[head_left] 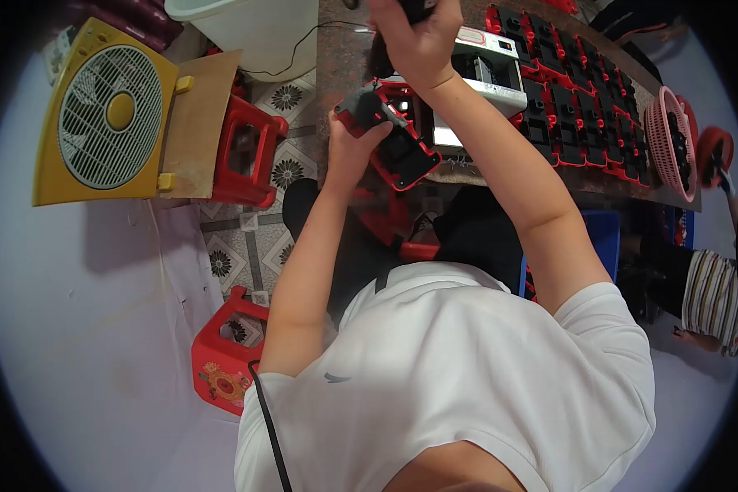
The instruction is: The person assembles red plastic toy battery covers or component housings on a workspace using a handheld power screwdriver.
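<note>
My right hand point(425, 41), at the top of the view, is closed around a black handheld tool point(380, 59) that looks like a power screwdriver; its upper end runs out of the picture. The tool's lower end points down toward a dark grey plastic part point(364, 109). My left hand point(353, 152) grips this part, with the thumb laid across its near side. Beside the left hand, at the table's front edge, lies a red and black plastic housing point(407, 157). Whether the grey part is joined to that housing, I cannot tell.
A white and silver machine point(496, 74) stands right of my hands. Beyond it sit rows of red and black housings point(578, 102) and a pink basket point(671, 143). A yellow fan point(111, 115), red stools point(246, 156) and a white tub point(258, 37) are left. Another person point(709, 295) is at right.
</note>
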`<state>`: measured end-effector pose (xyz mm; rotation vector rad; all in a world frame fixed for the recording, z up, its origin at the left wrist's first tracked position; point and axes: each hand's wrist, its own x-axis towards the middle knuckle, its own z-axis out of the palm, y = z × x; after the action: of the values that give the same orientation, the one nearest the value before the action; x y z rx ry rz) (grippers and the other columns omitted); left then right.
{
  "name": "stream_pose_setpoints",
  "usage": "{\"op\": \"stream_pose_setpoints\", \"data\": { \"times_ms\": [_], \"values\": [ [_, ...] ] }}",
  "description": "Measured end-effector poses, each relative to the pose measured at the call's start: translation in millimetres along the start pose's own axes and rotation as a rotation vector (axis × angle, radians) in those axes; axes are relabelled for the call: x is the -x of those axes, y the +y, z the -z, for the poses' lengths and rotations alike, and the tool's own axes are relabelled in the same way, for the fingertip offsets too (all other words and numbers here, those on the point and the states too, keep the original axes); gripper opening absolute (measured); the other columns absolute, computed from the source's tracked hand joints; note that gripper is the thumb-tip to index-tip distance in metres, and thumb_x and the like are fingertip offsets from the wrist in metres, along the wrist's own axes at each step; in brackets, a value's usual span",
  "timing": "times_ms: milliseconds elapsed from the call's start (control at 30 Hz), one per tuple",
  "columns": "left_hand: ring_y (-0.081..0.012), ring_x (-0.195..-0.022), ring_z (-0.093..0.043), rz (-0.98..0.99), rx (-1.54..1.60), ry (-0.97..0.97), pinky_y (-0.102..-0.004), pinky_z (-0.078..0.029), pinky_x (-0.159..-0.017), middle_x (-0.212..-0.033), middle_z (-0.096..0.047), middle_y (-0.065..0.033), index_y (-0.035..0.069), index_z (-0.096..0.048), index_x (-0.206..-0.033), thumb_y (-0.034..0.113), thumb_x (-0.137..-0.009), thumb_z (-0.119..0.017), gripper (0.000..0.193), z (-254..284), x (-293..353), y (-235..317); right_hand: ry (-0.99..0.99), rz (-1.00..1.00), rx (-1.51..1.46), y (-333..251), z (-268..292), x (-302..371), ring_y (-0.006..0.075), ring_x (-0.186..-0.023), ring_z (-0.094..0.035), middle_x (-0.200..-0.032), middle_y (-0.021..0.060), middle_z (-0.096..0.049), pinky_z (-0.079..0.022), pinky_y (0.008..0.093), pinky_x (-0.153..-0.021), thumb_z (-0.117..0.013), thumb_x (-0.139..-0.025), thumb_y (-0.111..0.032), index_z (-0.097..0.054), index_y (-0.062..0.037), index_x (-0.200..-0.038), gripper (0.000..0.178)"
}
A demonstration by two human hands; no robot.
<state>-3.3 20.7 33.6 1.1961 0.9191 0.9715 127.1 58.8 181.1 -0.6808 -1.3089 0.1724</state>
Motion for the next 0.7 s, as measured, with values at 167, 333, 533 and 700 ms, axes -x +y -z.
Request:
{"op": "stream_pose_setpoints", "data": {
  "times_ms": [167, 333, 533, 700],
  "values": [
    [-0.0180, -0.101, -0.059, 0.033, -0.015, 0.018, -0.0311, -0.046, -0.091, -0.108, -0.060, -0.0095, 0.000, -0.039, -0.121, 0.011, -0.071, -0.080, 0.065, -1, 2, 5, -0.041, 0.005, -0.011, 4, -1, -3, 0.0075, -0.063, -0.048, -0.075, -0.0015, -0.053, -0.039, 0.0223, -0.056, -0.069, -0.087, -0.024, -0.048, -0.0050, -0.100, 0.032],
    [-0.0173, -0.099, -0.060, 0.023, -0.018, 0.029, -0.0309, -0.046, -0.091, -0.107, -0.061, -0.0088, 0.001, -0.042, -0.120, 0.011, -0.073, -0.078, 0.060, -5, 3, 7, -0.101, 0.075, 0.142, 2, 0, -3, 0.0082, -0.064, -0.050, -0.075, 0.0012, -0.055, -0.040, 0.0228, -0.056, -0.072, -0.085, -0.023, -0.049, -0.0037, -0.098, 0.033],
    [-0.0167, -0.098, -0.060, -0.040, -0.030, -0.003, -0.0302, -0.046, -0.091, -0.107, -0.061, -0.0081, 0.001, -0.044, -0.121, 0.011, -0.075, -0.075, 0.057, 1, -2, -4, -0.084, -0.095, -0.042, -15, 7, -9, 0.0079, -0.062, -0.048, -0.072, 0.0004, -0.052, -0.040, 0.0229, -0.056, -0.070, -0.086, -0.026, -0.049, -0.0040, -0.094, 0.032],
    [-0.0195, -0.097, -0.060, -0.045, 0.058, -0.013, -0.0337, -0.047, -0.090, -0.109, -0.060, -0.0110, -0.001, -0.043, -0.121, 0.016, -0.072, -0.076, 0.062, -5, 2, 4, -0.205, -0.234, -0.377, -58, 78, -11, 0.0081, -0.054, -0.051, -0.071, 0.0019, -0.056, -0.042, 0.0250, -0.049, -0.068, -0.088, -0.025, -0.050, -0.0052, -0.095, 0.028]
  ]
}}
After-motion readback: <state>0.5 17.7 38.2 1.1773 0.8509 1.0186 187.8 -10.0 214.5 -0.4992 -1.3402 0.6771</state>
